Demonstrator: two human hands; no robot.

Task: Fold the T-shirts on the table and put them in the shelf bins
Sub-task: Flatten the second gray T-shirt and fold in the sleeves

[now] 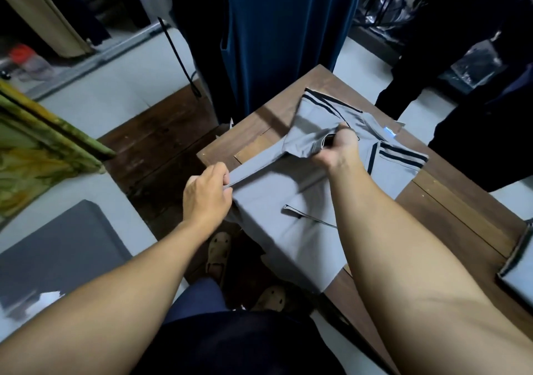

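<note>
Spread flat on the table [461,219], hem hanging over the near edge: a grey shirt [288,230]. Pinched at its left edge, near the table's left side, by the left hand [206,194], thumb and curled fingers clamped on the cloth. Gripped farther off by the right hand [337,149], fingers closed round a bunched fold lifted off the surface, just near of the striped far sleeve [326,102]. Flat to the right, the right sleeve [398,157], also striped. At the table's right edge, part of another grey piece [519,271].
</note>
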